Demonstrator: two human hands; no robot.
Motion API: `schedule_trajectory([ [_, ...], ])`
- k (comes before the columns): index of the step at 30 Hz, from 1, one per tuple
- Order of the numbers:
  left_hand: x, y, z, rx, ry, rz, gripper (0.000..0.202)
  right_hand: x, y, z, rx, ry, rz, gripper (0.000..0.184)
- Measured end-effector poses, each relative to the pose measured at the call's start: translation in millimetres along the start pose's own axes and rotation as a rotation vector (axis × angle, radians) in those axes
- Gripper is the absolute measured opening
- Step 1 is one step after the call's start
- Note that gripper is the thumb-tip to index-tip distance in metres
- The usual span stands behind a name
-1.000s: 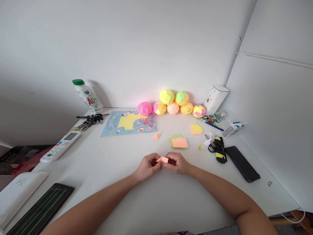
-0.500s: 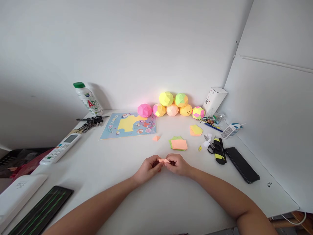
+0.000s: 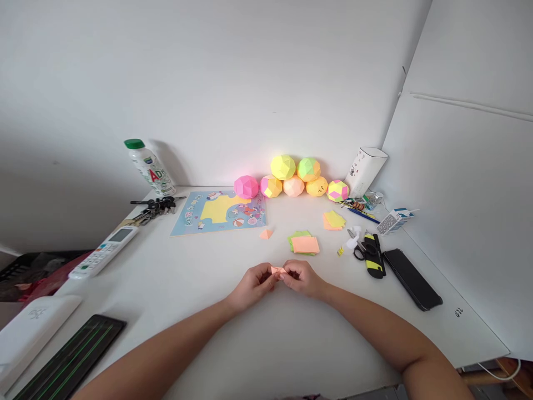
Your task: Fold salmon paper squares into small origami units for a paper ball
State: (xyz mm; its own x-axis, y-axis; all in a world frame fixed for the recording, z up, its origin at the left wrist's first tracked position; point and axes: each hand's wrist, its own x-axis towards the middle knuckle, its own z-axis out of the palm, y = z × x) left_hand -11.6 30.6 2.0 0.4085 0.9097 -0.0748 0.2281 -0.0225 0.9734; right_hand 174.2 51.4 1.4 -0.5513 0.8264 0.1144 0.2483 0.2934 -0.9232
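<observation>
The folded peach paper (image 3: 278, 270) is sitting directly between the two grips, over the middle of the bench (image 3: 187, 278), well in from its left and right edges. The left hand (image 3: 253, 282) is pinching the paper's left end and the right hand (image 3: 305, 279) is pinching its right end, each grip closing thumb against fingers with no gap showing beyond the paper itself. Neither hand is lying nearer, since both are touching it, and its visible long axis is running left to right, roughly along the back edge of the bench. Toward that edge, a small loose piece (image 3: 266, 234) and a stack of notes (image 3: 305, 244) are lying just beyond the hands. Compared with half a second ago, the right fingertips are covering more of the paper, hiding its pointed right corner and leaving a shorter strip showing.
</observation>
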Motion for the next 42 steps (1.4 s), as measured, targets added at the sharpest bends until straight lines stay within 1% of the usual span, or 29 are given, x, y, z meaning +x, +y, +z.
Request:
schedule_trajectory([
  [5, -0.5, -0.9, 0.0, 0.016, 0.013, 0.012, 0.034, 0.2, 2.4, -0.5, 0.011, -0.029, 0.02, 0.023],
  [10, -1.6, 3.2, 0.1, 0.002, 0.025, -0.023, 0.034, 0.5, 2.3, 0.6, 0.0, -0.04, 0.031, 0.018],
  [16, 0.7, -0.4, -0.4, -0.009, 0.003, -0.009, 0.036, 0.3, 3.0, 2.0, -0.056, -0.032, 0.003, 0.021],
  [20, 0.8, -3.4, -1.3, 0.034, 0.023, -0.007, 0.035, 0.8, 2.4, 2.8, -0.083, -0.035, 0.003, 0.02],
  [28, 0.5, -3.1, -0.4, 0.005, 0.002, -0.007, 0.035, 0.6, 2.7, 1.7, -0.07, -0.041, 0.015, 0.024],
  [32, 1.7, -3.2, -1.0, 0.008, 0.004, 0.011, 0.034, 0.9, 4.2, 2.1, -0.061, -0.044, -0.013, 0.021],
  [37, 1.5, -0.7, -2.0, -0.093, 0.005, -0.036, 0.029, -0.2, -0.9, 0.8, -0.003, -0.035, -0.011, 0.014],
  [42, 1.9, -1.5, -1.3, -0.145, 0.04, -0.124, 0.029, 0.0, -3.4, -0.4, 0.019, -0.005, 0.009, 0.02],
])
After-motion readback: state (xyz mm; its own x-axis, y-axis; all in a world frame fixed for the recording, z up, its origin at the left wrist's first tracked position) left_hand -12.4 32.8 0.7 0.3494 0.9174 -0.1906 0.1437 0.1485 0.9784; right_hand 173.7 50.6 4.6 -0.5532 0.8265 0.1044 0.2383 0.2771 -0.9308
